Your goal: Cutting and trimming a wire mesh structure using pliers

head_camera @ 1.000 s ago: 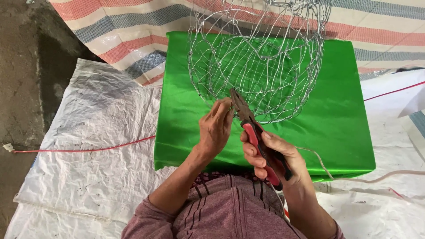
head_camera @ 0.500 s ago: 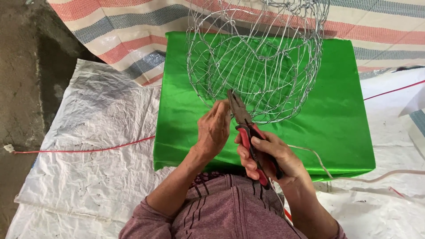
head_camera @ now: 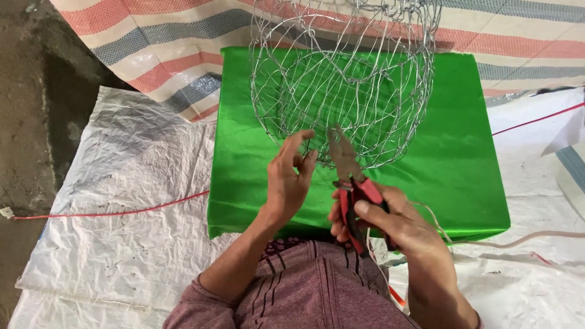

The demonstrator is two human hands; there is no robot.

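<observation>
A crinkled white woven plastic sheet (head_camera: 128, 201) covers the ground, with a striped red, blue and cream tarp (head_camera: 152, 42) behind it, and on them sits a box-shaped block wrapped in shiny green satin cloth (head_camera: 463, 152). On the green cloth stands a rounded basket of thin silvery wire mesh (head_camera: 347, 85), open-weave and springy-looking. Since a moment ago the left hand (head_camera: 289, 183) has let its fingers spread wider — now loosely curled, holding nothing I can make out, fingertips just at the basket's near lower edge. The right hand (head_camera: 390, 222) has lifted the red-handled metal pliers (head_camera: 350, 183) it grips, their nose now touching the mesh — it looks like work on one wire there. A thin red cord (head_camera: 109, 213) trails across the sheet.
</observation>
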